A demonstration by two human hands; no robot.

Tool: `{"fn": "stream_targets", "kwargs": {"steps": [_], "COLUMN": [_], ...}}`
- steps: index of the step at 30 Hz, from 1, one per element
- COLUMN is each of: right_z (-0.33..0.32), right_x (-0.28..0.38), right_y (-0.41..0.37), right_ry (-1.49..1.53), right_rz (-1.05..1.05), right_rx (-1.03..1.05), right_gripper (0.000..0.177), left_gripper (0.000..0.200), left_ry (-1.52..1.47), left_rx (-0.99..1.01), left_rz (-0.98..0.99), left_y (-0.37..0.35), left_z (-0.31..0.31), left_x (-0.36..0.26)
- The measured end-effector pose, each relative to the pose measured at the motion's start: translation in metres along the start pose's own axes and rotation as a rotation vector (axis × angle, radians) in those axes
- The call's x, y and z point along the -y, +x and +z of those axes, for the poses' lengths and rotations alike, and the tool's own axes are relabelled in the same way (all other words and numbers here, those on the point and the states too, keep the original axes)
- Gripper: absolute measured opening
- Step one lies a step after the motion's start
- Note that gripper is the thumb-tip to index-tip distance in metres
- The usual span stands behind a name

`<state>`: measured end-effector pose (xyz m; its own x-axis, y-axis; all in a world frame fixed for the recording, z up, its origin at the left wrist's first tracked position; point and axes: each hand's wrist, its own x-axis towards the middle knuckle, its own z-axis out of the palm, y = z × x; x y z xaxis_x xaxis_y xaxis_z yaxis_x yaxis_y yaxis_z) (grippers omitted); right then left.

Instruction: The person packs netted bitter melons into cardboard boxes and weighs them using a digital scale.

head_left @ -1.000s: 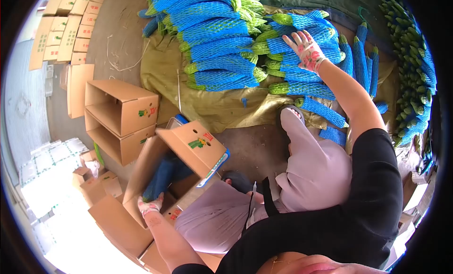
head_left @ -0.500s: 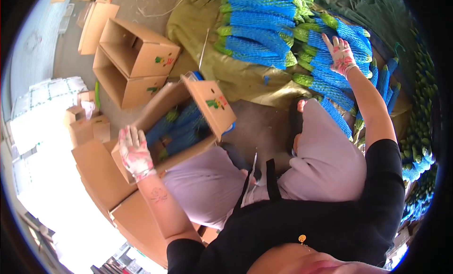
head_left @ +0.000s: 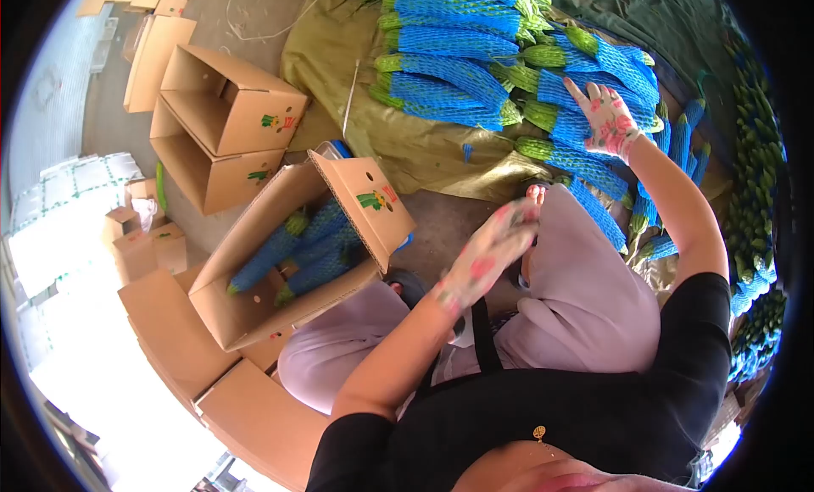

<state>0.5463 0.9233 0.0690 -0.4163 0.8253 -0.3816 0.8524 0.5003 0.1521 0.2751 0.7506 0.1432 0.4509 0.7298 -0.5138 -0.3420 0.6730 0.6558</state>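
My right hand (head_left: 608, 121), in a white glove with red patches, lies over long green vegetables in blue net sleeves (head_left: 560, 123). Its fingers are stretched and apart, without a grip on any of them. My left hand (head_left: 494, 248), gloved alike, is over the gap between my knees, close to the right knee. Motion blurs it, but the fingers look stretched out and nothing shows in them. To the left, an open cardboard box (head_left: 373, 225) lies tilted against my leg, with several sleeved vegetables (head_left: 318, 238) inside.
Two open cardboard boxes (head_left: 233, 119) are stacked at upper left. Flattened cardboard (head_left: 263, 416) and small cartons (head_left: 161, 246) lie at left. An olive tarp (head_left: 331, 55) spreads under the rows of sleeved vegetables. Many more vegetables (head_left: 750, 161) are heaped at far right.
My left hand has left the near side of the open box and swung right, toward my right knee. The box sits slightly lower and further left in view. My right hand stays over the sleeved vegetables.
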Motion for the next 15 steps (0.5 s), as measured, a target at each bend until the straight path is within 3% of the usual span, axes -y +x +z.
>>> {"fn": "stream_targets", "kwargs": {"steps": [3,4,6,8,9,11,12,13,15], "right_z": [-0.016,-0.018,-0.021,-0.027,-0.032,-0.043,-0.059,-0.08,-0.134], "right_x": [0.013,0.019,0.033,0.042,0.041,0.042,0.041,0.04,0.061], "right_y": [-0.01,-0.015,-0.024,-0.04,-0.048,-0.059,-0.065,-0.071,-0.077], "right_ry": [0.049,0.118,0.257,0.487,0.481,0.764,0.92,1.077,1.409], "right_rz": [-0.014,-0.041,-0.073,-0.063,-0.077,-0.007,-0.044,-0.085,-0.316], "right_rx": [0.033,-0.017,-0.092,-0.098,-0.091,-0.267,-0.266,-0.258,-0.381], "right_gripper": [0.121,0.12,0.119,0.123,0.123,0.128,0.129,0.13,0.123], "left_gripper": [0.058,0.058,0.06,0.057,0.057,0.066,0.072,0.07,0.06], "left_ry": [-0.498,-0.508,0.028,-0.806,-0.819,-0.516,-0.45,-0.372,-0.264], "left_rx": [-0.142,-0.147,-0.063,-0.214,-0.222,-0.12,-0.068,-0.106,0.001], "left_rz": [-0.205,-0.201,0.091,-0.02,-0.013,0.173,0.281,0.378,0.448], "left_y": [0.091,0.119,0.173,0.169,0.158,0.134,0.121,0.101,0.044], "left_z": [-0.006,-0.004,-0.002,0.03,0.034,0.036,0.041,0.045,0.047], "left_x": [0.057,0.08,0.115,0.085,0.071,0.05,0.04,0.018,-0.027]}}
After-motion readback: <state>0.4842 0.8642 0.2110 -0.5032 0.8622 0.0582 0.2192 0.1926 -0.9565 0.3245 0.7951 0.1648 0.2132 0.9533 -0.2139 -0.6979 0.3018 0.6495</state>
